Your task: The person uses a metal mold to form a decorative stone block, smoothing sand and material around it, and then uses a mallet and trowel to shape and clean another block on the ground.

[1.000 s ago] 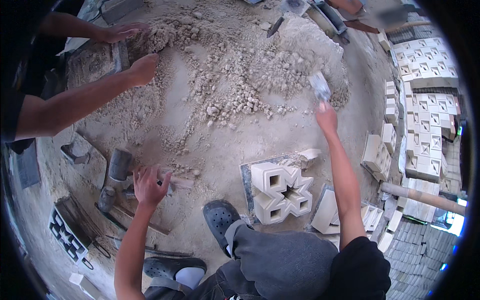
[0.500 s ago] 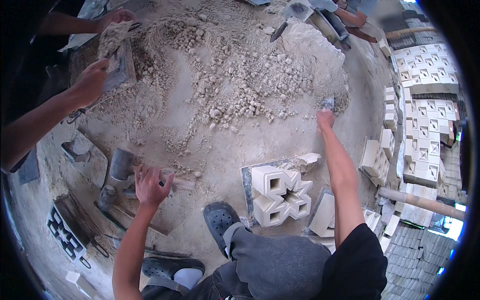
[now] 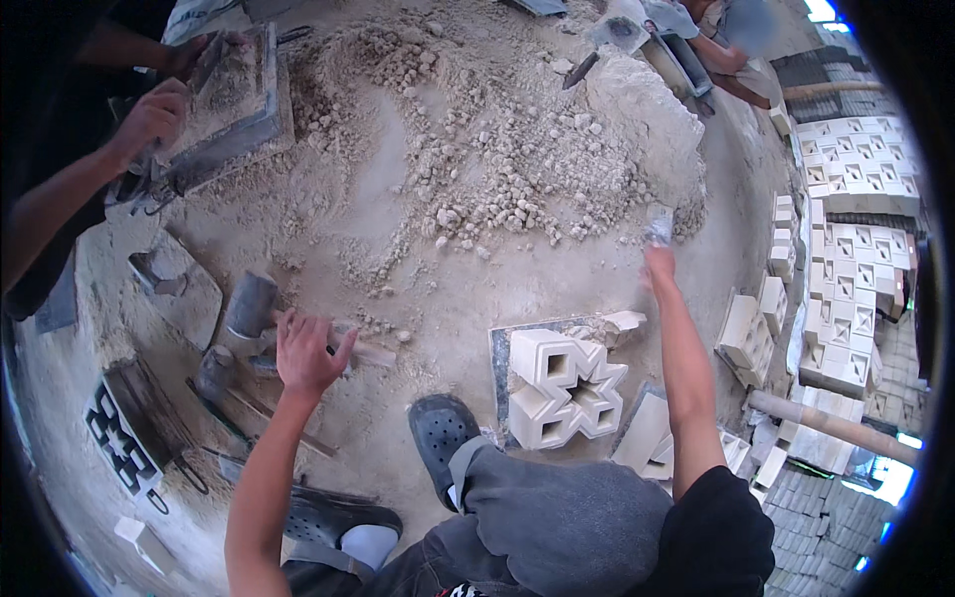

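Note:
My right hand point(image 3: 659, 266) grips a small flat-bladed trowel point(image 3: 659, 227), its blade at the near edge of a crumbly sand-coloured heap point(image 3: 527, 169). My left hand point(image 3: 310, 353) lies with fingers and thumb apart over the wooden handle of a dark-headed mallet point(image 3: 252, 304). Next to the mallet is a smaller hammer point(image 3: 216, 370). Between my arms a pale block with a star-shaped opening point(image 3: 567, 390) rests on a dark board point(image 3: 500, 373).
At far left a co-worker's hands point(image 3: 154, 124) work over a frame point(image 3: 269, 109) of sandy mix. Another person's arm point(image 3: 718, 55) is at top right. Pale patterned blocks point(image 3: 856, 259) are stacked at right. A cut-out mould point(image 3: 124, 443) lies at lower left.
My right hand has drawn the trowel slightly nearer to me. My left hand stays over the mallet handle. The co-worker's hands have shifted, and the frame beneath them shows sandy mix inside.

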A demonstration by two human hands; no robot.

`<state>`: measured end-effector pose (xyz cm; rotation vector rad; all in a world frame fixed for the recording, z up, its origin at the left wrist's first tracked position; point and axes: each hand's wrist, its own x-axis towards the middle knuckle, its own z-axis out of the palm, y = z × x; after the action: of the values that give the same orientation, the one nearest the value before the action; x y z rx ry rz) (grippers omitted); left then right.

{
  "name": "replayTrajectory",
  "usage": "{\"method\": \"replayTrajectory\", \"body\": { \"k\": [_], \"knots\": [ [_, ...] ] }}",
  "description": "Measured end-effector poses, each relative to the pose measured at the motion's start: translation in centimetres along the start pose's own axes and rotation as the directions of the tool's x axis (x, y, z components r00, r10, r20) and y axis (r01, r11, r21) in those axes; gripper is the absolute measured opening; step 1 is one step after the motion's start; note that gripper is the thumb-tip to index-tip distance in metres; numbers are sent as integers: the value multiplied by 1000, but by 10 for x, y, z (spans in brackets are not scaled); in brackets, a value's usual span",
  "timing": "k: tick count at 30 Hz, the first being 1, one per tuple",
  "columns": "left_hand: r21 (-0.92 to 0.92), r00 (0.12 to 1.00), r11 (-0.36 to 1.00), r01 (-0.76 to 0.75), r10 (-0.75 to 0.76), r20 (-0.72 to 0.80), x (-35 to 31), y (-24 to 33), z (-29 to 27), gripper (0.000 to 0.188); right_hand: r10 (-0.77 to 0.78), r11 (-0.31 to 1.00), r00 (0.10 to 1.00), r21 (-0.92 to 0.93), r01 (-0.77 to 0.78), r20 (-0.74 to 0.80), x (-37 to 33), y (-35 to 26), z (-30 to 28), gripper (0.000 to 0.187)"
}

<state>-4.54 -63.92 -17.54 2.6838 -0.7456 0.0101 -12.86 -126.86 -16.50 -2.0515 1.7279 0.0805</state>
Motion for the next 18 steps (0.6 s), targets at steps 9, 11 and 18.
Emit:
{"method": "replayTrajectory", "body": {
  "k": [9, 11, 18],
  "knots": [
    [-10, 998, 999, 44, -44, 41, -4, -5, -2, 37, -315, 946, 947, 97, 309, 55, -56, -99, 93, 33],
    [-21, 999, 999, 26, -26, 25, -1, -2, -1, 37, -570, 812, 822, -157, 562, -8, -63, -100, 106, 36],
    [-21, 999, 999, 45, -45, 20, -4, -6, -1, 36, -771, 597, 621, -176, 782, 141, -156, -127, 95, 35]
  ]
}}
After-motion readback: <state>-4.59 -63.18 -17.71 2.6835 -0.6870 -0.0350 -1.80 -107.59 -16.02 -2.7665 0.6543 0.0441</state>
